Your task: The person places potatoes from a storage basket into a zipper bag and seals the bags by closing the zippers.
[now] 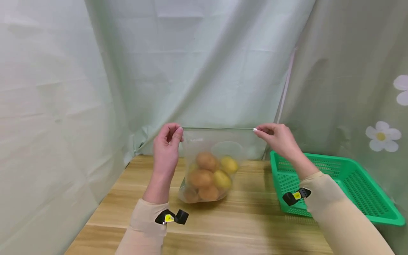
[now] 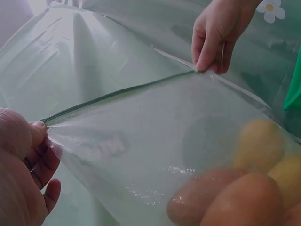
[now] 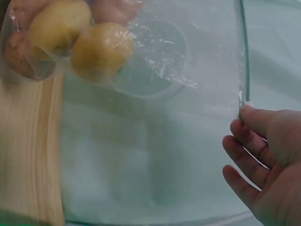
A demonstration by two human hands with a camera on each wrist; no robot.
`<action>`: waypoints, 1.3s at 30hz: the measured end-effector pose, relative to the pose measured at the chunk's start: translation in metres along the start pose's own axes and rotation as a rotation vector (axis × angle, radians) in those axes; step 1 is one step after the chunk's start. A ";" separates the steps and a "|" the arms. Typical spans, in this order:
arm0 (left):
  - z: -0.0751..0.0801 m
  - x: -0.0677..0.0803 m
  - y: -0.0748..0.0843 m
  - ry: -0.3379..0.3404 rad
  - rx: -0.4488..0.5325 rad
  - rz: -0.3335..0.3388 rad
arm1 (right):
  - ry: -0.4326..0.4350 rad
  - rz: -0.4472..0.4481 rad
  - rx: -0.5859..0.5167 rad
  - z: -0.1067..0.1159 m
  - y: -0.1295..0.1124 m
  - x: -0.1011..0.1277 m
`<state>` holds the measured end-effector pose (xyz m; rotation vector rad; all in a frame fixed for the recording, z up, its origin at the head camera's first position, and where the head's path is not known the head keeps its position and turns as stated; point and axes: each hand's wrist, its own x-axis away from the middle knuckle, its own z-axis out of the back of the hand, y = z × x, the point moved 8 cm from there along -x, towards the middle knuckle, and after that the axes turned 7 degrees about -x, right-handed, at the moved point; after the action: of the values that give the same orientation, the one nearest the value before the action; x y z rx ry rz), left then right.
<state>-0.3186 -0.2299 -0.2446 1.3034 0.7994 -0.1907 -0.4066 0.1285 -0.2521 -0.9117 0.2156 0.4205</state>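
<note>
— What are you at?
— My left hand (image 1: 166,143) and right hand (image 1: 278,139) each pinch a top corner of the zip bag (image 1: 214,156), stretched taut and standing on the table (image 1: 248,219). Judging by that, sealing; next needs a steady slide along the strip.
— Contents?
— About six potatoes (image 1: 207,177); one green basket (image 1: 350,184) beside.

bag (image 1: 211,141): clear plastic, green strip along the top
potatoes (image 1: 201,178): brown, some yellow
basket (image 1: 357,184): bright green mesh
table (image 1: 248,219): light wood grain
curtain (image 1: 204,63): pale green, white flowers with yellow centres at right
sleeves (image 1: 338,216): beige
</note>
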 end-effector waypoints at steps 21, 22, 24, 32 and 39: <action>-0.072 0.049 0.036 -0.379 0.004 -0.071 | -0.071 -0.131 0.033 -0.017 0.055 0.003; -0.075 0.053 0.038 -0.392 -0.001 -0.077 | -0.080 -0.134 0.032 -0.018 0.057 0.005; -0.080 0.059 0.038 -0.412 -0.018 -0.073 | -0.093 -0.138 0.029 -0.020 0.060 0.009; -0.099 0.074 0.038 -0.448 -0.059 -0.053 | -0.124 -0.063 0.049 -0.010 0.055 0.034; -0.124 0.082 0.018 -0.479 -0.075 0.018 | -0.187 -0.072 0.025 -0.007 0.051 0.059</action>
<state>-0.3010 -0.0870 -0.2865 1.1309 0.3822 -0.4357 -0.3762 0.1658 -0.3143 -0.8472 0.0172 0.4323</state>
